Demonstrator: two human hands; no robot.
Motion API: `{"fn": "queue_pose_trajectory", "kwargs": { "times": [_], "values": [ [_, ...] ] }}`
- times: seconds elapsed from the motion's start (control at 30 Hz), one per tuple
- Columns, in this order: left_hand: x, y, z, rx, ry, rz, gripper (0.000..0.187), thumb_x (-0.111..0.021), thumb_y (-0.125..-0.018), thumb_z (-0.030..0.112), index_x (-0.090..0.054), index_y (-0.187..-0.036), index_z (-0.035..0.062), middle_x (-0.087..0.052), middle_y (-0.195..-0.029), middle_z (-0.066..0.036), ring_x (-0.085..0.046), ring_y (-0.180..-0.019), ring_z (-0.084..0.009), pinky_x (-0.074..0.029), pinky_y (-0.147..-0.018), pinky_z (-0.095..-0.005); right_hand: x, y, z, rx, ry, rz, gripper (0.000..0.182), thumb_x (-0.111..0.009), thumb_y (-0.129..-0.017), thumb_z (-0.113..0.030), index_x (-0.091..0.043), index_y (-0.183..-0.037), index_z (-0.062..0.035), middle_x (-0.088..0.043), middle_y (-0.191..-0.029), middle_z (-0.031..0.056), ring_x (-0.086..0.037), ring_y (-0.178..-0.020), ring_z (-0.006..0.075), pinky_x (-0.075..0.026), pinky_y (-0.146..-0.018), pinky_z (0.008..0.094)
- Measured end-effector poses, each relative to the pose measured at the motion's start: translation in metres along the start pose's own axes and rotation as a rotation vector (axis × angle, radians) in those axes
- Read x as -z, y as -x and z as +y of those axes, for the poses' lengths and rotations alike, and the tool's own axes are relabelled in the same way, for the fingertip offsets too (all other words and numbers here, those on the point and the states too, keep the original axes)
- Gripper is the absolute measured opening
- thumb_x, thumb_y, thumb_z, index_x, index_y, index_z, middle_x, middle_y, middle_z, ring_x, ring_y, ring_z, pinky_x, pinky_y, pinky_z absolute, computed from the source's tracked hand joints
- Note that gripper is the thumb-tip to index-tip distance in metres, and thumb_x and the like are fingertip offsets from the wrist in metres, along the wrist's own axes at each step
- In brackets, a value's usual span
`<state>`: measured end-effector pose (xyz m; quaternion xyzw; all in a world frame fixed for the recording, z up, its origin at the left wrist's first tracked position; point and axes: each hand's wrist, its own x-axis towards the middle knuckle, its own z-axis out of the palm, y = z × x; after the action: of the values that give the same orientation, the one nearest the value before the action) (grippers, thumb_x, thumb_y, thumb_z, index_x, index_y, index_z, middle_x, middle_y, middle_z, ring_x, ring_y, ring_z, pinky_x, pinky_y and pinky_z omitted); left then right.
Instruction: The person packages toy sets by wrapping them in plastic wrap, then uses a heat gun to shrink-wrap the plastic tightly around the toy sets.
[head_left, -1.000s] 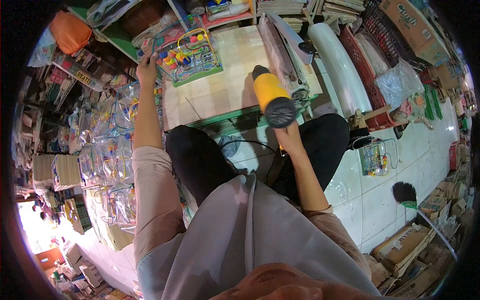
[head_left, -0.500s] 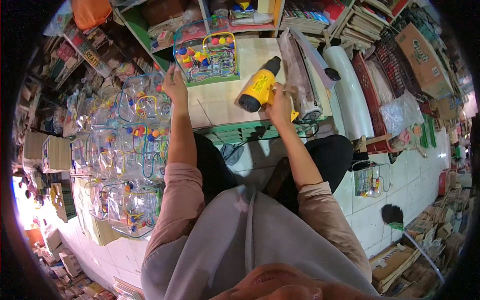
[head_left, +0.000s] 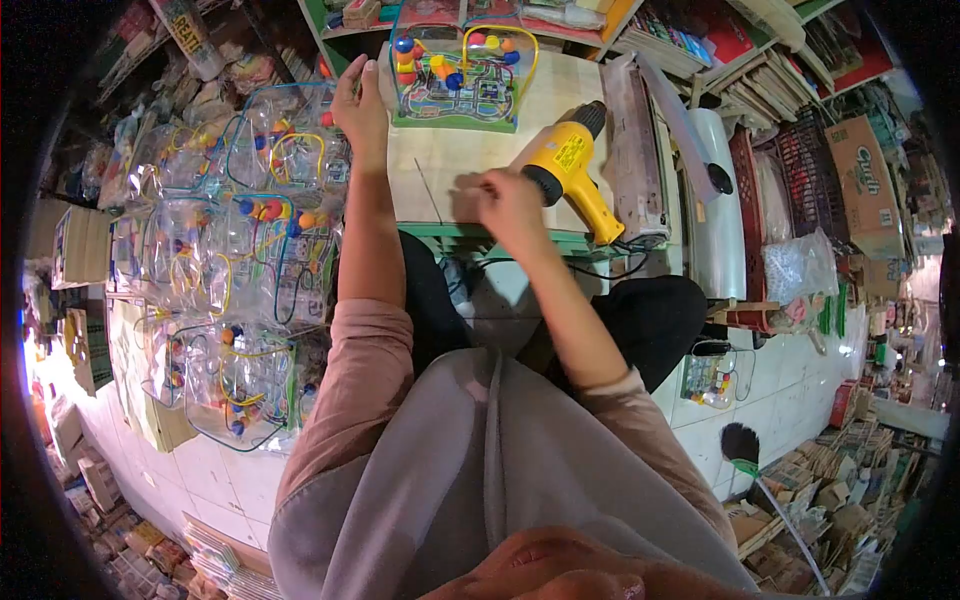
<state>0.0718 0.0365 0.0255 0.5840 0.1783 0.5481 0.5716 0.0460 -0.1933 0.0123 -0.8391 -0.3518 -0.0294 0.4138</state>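
My left hand (head_left: 362, 105) is held up with its fingers stretched out, just left of a wire bead maze (head_left: 452, 100). The maze stands on the pale work table (head_left: 405, 200) and has a printed board, coloured beads and bent wires. A yellow heat gun (head_left: 570, 160) with a black nozzle lies on the table, its handle toward me. My right hand (head_left: 515, 212) is left of the heat gun, apart from its handle, over the table's near edge. Its fingers are smeared by motion. A thin dark rod (head_left: 428, 190) lies between my hands.
Several bead mazes wrapped in clear plastic (head_left: 265, 260) are stacked at the left. A long flat-sided bar (head_left: 640, 150) and a roll of clear film (head_left: 715, 200) lie right of the heat gun. One more maze (head_left: 708, 378) and a broom (head_left: 742, 445) are on the tiled floor.
My right hand has let go of the heat gun and moved left. The gun now lies on the table. The view has shifted; my left hand stays beside the maze.
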Motion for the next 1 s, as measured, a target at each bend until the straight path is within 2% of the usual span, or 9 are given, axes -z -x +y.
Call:
{"fn": "queue_pose_trajectory", "kwargs": {
  "times": [0.23, 0.37, 0.43, 0.57, 0.63, 0.67, 0.8, 0.87, 1.0],
  "values": [
    [-0.002, -0.002, -0.009, 0.030, 0.022, -0.053, 0.028, -0.061, -0.084, 0.017, -0.060, -0.103, -0.0041, -0.063, -0.092, -0.008, -0.056, -0.080, -0.0092, -0.045, -0.072, -0.0216, -0.091, -0.023, -0.006, -0.138, 0.137, -0.089, 0.014, -0.067, -0.066, -0.013, -0.057, -0.065, -0.0038, -0.058, -0.079, 0.0161, -0.059, -0.071, 0.0328, -0.047, -0.062, 0.0392],
    [-0.013, -0.003, -0.005, 0.060, 0.069, -0.147, 0.030, -0.063, -0.082, 0.014, -0.058, -0.104, -0.0056, -0.063, -0.092, -0.008, -0.058, -0.079, -0.0103, -0.047, -0.072, -0.0219, -0.087, -0.014, -0.008, -0.149, 0.183, -0.129, 0.011, -0.060, -0.067, -0.006, -0.057, -0.077, -0.0024, -0.059, -0.078, 0.0160, -0.059, -0.073, 0.0335, -0.048, -0.064, 0.0406],
    [-0.019, -0.003, -0.007, 0.063, 0.108, -0.165, 0.031, -0.065, -0.081, 0.013, -0.057, -0.105, -0.0062, -0.063, -0.092, -0.009, -0.059, -0.079, -0.0109, -0.047, -0.072, -0.0220, -0.091, -0.015, -0.004, -0.049, 0.336, 0.001, 0.018, -0.058, -0.063, 0.000, -0.057, -0.080, -0.0056, -0.056, -0.075, 0.0166, -0.058, -0.072, 0.0331, -0.049, -0.064, 0.0392],
    [-0.020, -0.005, -0.007, -0.135, -0.054, -0.075, 0.027, -0.069, -0.077, 0.010, -0.059, -0.096, -0.0056, -0.064, -0.086, -0.011, -0.060, -0.073, -0.0116, -0.049, -0.066, -0.0224, -0.055, -0.009, -0.011, -0.117, 0.224, -0.106, 0.023, -0.056, -0.067, -0.001, -0.056, -0.090, -0.0044, -0.058, -0.074, 0.0165, -0.059, -0.072, 0.0331, -0.049, -0.063, 0.0380],
    [-0.014, -0.014, -0.025, -0.181, -0.151, -0.120, 0.019, -0.070, -0.075, 0.009, -0.062, -0.087, -0.0034, -0.064, -0.078, -0.011, -0.060, -0.067, -0.0105, -0.048, -0.060, -0.0231, -0.033, -0.001, -0.013, -0.185, -0.095, -0.091, 0.021, -0.052, -0.072, 0.000, -0.057, -0.093, -0.0028, -0.060, -0.075, 0.0166, -0.060, -0.071, 0.0322, -0.048, -0.063, 0.0378],
    [-0.014, -0.013, -0.015, -0.181, -0.148, -0.119, 0.019, -0.070, -0.075, 0.009, -0.062, -0.087, -0.0034, -0.064, -0.078, -0.011, -0.060, -0.067, -0.0105, -0.048, -0.060, -0.0231, -0.034, -0.001, -0.002, -0.013, -0.136, 0.060, 0.028, -0.053, -0.073, 0.005, -0.055, -0.100, -0.0028, -0.061, -0.075, 0.0154, -0.061, -0.067, 0.0238, -0.047, -0.060, 0.0306],
    [-0.021, -0.009, 0.010, -0.224, -0.300, -0.141, 0.015, -0.071, -0.073, 0.009, -0.063, -0.079, -0.0014, -0.063, -0.071, -0.010, -0.060, -0.061, -0.0120, -0.047, -0.057, -0.0240, 0.019, 0.009, 0.001, -0.016, -0.154, 0.082, 0.016, -0.054, -0.079, 0.001, -0.058, -0.094, -0.0023, -0.062, -0.074, 0.0104, -0.060, -0.066, 0.0155, -0.046, -0.057, 0.0259],
    [-0.026, -0.008, 0.030, -0.255, -0.323, -0.169, 0.015, -0.071, -0.073, 0.011, -0.063, -0.079, -0.0004, -0.063, -0.071, -0.010, -0.061, -0.061, -0.0137, -0.047, -0.057, -0.0247, 0.047, 0.019, -0.006, -0.248, -0.388, 0.165, 0.011, -0.055, -0.080, -0.003, -0.058, -0.091, -0.0015, -0.060, -0.071, 0.0074, -0.060, -0.065, 0.0158, -0.046, -0.060, 0.0269],
    [-0.044, -0.016, 0.090, -0.410, -0.600, -0.320, 0.022, -0.067, -0.073, 0.024, -0.064, -0.080, 0.0038, -0.064, -0.072, -0.011, -0.063, -0.066, -0.0225, -0.048, -0.061, -0.0312, 0.098, 0.038, -0.011, -0.262, -0.490, 0.308, 0.009, -0.055, -0.083, -0.006, -0.057, -0.091, -0.0013, -0.059, -0.074, 0.0030, -0.057, -0.068, 0.0083, -0.045, -0.058, 0.0221]
  ]
}}
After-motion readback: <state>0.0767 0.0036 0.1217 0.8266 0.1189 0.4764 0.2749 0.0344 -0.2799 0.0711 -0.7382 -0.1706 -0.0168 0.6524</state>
